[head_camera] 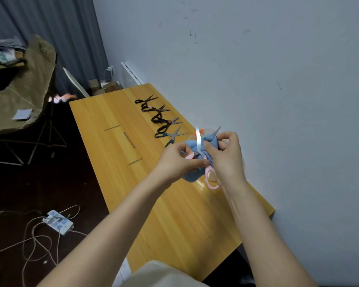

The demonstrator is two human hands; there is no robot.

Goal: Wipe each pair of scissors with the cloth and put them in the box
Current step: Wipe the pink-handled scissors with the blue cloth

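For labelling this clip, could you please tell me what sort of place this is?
Probably a makeshift room workspace, not a proper workshop: a plain wooden table against a bare, scuffed wall, a tripod beside it, and a power strip with loose cables on the dark floor.

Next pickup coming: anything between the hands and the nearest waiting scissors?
Nothing on the table lies between; the nearest scissors sit just beyond the left hand. But it and the right hand hold pink scissors and cloth.
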